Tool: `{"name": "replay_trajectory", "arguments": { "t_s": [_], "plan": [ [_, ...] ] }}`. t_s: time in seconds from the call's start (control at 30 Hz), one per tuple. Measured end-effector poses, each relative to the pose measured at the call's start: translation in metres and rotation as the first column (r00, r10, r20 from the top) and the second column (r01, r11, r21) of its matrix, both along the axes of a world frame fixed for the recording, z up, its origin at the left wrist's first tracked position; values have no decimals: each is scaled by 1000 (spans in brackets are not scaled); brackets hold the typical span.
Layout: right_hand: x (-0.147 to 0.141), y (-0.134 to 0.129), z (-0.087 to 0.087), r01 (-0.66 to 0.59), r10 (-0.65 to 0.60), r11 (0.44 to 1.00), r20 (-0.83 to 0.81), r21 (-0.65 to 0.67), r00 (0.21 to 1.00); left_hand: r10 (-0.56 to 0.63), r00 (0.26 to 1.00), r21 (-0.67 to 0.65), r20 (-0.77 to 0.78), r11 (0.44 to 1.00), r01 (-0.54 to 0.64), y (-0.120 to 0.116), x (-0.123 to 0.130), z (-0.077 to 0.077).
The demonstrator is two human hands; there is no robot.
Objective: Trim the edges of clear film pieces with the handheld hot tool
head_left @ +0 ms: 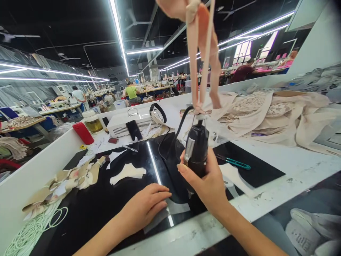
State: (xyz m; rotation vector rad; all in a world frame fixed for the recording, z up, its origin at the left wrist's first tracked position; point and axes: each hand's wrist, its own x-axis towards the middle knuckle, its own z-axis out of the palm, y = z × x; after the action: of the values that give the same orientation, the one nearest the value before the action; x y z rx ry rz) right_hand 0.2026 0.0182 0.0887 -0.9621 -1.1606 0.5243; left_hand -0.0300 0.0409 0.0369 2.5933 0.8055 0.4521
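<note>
My right hand (pixel 211 186) is wrapped around a black corded power tool (pixel 197 144) with a silver lever on its side. The tool stands upright, and its lower end is largely hidden by my hand and too dark to make out. Pinkish fabric strips (pixel 195 60) tied at its top run upward out of view. My left hand (pixel 145 204) lies flat, fingers extended, over a translucent sheet (pixel 179 209) on the glossy black mat (pixel 87 213). A cream cut piece (pixel 128 173) lies beyond the left hand. White pieces (pixel 236 177) sit right of the tool.
Teal-handled tweezers (pixel 237 163) lie at right, below piled beige fabric (pixel 255 110). A white vented box (pixel 125 124), phone (pixel 134 130), jar (pixel 92 121) and red case (pixel 83 133) stand at the back. Beige pieces (pixel 77 177) and green cord (pixel 29 227) lie left.
</note>
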Motion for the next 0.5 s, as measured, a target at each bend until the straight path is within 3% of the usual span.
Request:
{"name": "replay_trajectory", "arguments": {
  "t_s": [0.13, 0.2, 0.33, 0.4, 0.5],
  "plan": [
    [1, 6, 0, -39, 38, 998, 10, 41, 999, 188, 981, 60, 38, 980, -190, 6, -13, -13],
    [2, 7, -5, -54, 51, 997, 42, 59, 998, 216, 975, 63, 54, 974, -219, 10, -19, -22],
    [4, 6, -20, 133, -149, 978, 90, 162, 985, 291, 957, -10, 7, 957, -291, 20, -28, -34],
    [4, 4, -26, 187, -211, 963, 111, 196, 971, 333, 943, -25, -21, 943, -333, 24, -31, -35],
    [2, -3, -31, 140, -178, 968, 176, 210, 968, 351, 931, -33, -104, 934, -356, 27, -33, -27]
  ]
}}
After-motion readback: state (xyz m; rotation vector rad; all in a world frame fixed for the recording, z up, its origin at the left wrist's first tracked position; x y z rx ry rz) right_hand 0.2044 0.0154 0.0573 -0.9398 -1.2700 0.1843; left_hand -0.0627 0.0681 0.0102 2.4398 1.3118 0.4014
